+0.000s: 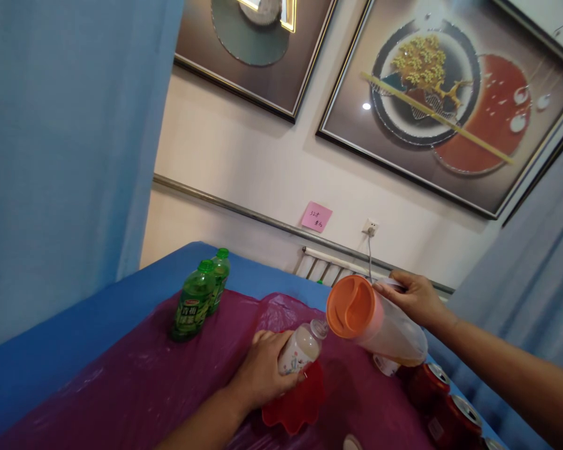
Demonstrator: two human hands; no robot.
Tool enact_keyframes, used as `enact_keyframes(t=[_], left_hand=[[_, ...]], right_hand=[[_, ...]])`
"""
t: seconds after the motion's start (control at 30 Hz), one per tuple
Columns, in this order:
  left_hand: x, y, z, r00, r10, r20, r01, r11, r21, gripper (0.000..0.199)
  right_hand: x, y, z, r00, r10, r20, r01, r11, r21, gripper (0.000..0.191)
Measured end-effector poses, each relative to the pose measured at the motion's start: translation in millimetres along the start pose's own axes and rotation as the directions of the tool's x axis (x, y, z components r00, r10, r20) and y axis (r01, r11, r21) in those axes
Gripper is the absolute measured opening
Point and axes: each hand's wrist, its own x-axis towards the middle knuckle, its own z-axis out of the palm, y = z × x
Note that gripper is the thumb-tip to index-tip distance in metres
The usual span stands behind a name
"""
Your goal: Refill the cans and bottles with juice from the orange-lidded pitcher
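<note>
My left hand (263, 370) is wrapped round a small clear bottle (301, 350) with a printed label, its open neck tilted up to the right. Below that bottle lies a red scalloped dish (294, 406), partly hidden by the hand. My right hand (415, 300) grips the handle of a translucent pitcher (389, 328). The pitcher is tipped on its side, its orange lid (351, 306) close to the bottle's mouth. Some amber liquid shows toward its base. Whether anything flows between them cannot be made out.
Two green bottles (194, 303) stand at the left on purple plastic sheeting (136, 381) over a blue table cover (75, 325). Several red cans (455, 422) line the right edge. Behind are a radiator (323, 265), a wall pipe and blue curtains at both sides.
</note>
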Motion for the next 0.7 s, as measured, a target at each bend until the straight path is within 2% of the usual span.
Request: enact_keyframes(t=[0.3,0.53,0.7], left_hand=[[0.3,-0.4,-0.1,1.0,-0.016,0.005,0.016,1.0,-0.011,0.056],[0.3,-0.2,-0.5,1.0,-0.013,0.014,0.013,1.0,-0.008,0.051],[0.3,-1.8,0.4,1.0,-0.007,0.016,0.007,1.0,0.0,0.051]], right_hand=[[-2.6,4.5,0.2,1.0,0.011,0.008,-0.012,1.0,0.017,0.058],[-3.2,7.2,-0.7,0.999,0.025,0.023,-0.025,1.0,-0.008,0.057],[-4.2,7.3,-0.6,1.0,0.013,-0.007,-0.013,1.0,-0.013,0.058]])
